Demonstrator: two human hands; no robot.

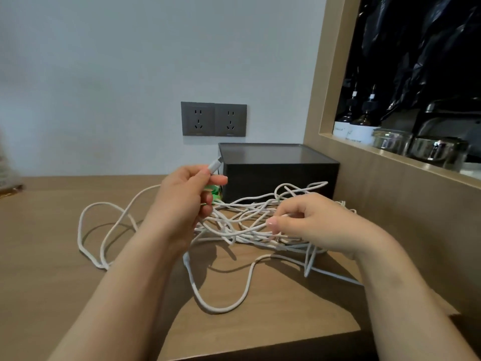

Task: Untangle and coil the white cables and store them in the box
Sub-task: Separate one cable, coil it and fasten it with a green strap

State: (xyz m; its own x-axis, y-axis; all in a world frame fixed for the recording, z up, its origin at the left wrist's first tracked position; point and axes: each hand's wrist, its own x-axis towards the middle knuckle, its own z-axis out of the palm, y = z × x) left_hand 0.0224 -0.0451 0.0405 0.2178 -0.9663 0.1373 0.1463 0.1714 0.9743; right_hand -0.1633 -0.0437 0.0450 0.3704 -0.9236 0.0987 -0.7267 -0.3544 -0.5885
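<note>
A tangle of white cables (242, 222) lies on the wooden table (44, 256) in front of a black box (276, 170) that has its lid on. Loose loops spread left (104, 230) and toward me. My left hand (182, 199) is raised above the tangle and grips one cable near its end, with the white plug (214, 164) sticking up past my thumb. My right hand (309, 222) rests on the right side of the tangle and pinches a strand between thumb and fingers.
Two grey wall sockets (213, 119) sit above the box. A wooden partition (364, 204) stands close on the right, with bottles and glass jars (390, 140) on its ledge. Something green (214, 191) lies beside the box. The table's front edge runs just below the cables.
</note>
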